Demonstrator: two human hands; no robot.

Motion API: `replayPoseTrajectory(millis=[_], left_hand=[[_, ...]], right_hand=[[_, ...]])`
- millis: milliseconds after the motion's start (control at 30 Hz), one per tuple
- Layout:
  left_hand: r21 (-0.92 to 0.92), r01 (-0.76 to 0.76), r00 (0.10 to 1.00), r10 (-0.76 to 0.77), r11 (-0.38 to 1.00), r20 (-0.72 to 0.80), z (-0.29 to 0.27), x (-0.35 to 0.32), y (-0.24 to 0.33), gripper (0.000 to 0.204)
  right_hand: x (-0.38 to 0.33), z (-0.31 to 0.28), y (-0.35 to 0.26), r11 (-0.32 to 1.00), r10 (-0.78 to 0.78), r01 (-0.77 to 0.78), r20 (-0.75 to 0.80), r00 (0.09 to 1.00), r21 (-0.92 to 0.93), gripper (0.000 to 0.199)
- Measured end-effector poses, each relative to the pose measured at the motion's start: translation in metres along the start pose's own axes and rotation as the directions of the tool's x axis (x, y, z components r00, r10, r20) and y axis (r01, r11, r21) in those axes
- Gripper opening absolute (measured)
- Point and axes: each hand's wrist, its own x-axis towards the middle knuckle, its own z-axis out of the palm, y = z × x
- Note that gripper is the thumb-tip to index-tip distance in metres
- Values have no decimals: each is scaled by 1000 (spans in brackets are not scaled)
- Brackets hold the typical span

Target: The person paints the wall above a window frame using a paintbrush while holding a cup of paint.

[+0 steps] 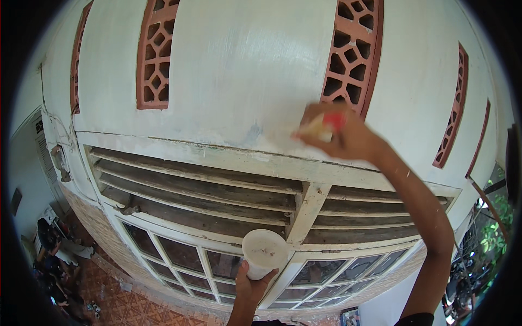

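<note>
My right hand is raised against the white wall, closed around a paintbrush. Motion blurs the brush; a red part and a pale yellowish part show between the fingers. Fresh-looking, shiny streaks cover the wall above it, and a grey-blue smudge lies to its left. Lower down, my left hand grips a white plastic tub from below, its thumb and fingers on either side. Pale residue shows inside the tub; how full it is I cannot tell.
Reddish lattice vents are set in the wall. Beneath run dusty wooden louvres and white-framed windows. Far below, people are on a patterned tile floor at left. Green plants stand at right.
</note>
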Motion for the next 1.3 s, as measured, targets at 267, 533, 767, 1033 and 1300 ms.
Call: replayPoseTrajectory(millis=[267,533,767,1033,1300], left_hand=[[70,-27,996,33,997,-82,2,-3,2,48],[74,-61,997,64,995,-44,-5,-9,10,47],[70,-82,994,86,994,-64,-6,-5,13,48],[96,-95,995,98,991,-25,-6,-7,11,49],[69,-51,999,50,996,20,-2,-3,8,52]], right_hand=[[58,-44,16,611,-450,125,-213,867,-782,15],[19,55,-22,993,-121,121,16,992,-3,17],[64,-18,11,802,-402,159,-324,856,-576,12],[-15,74,-28,789,-465,482,143,874,-382,14],[12,-28,20,865,-237,55,-308,921,-499,15]])
